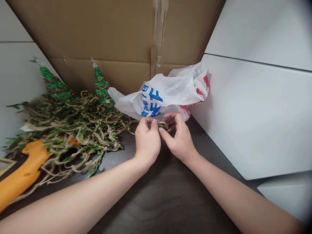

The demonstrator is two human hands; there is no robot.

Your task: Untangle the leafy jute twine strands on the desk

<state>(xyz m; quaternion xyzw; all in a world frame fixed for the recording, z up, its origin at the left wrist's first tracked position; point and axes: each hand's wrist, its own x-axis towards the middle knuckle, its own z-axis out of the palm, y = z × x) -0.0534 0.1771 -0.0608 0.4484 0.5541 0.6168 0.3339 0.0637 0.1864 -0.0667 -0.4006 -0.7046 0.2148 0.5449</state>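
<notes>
Between my two hands is a short stretch of leafy twine point(162, 124), and a strand runs left from them to a large tangled heap of leafy twine point(85, 130). My left hand point(147, 139) is closed, pinching the twine between thumb and fingers. Curled around the other end is my right hand point(179, 138), its thumb and fingertips at the twine; its lower fingers are partly hidden. Just behind both hands lies a crumpled white plastic bag point(168, 87) with blue and red print.
Two small green tinsel Christmas trees point(55, 83) stand behind the heap. An orange plastic handle point(26, 172) juts in at lower left, partly under twine. A cardboard panel point(102, 29) closes off the back, with white panels point(258, 110) at the sides. The tabletop point(165, 195) is dark.
</notes>
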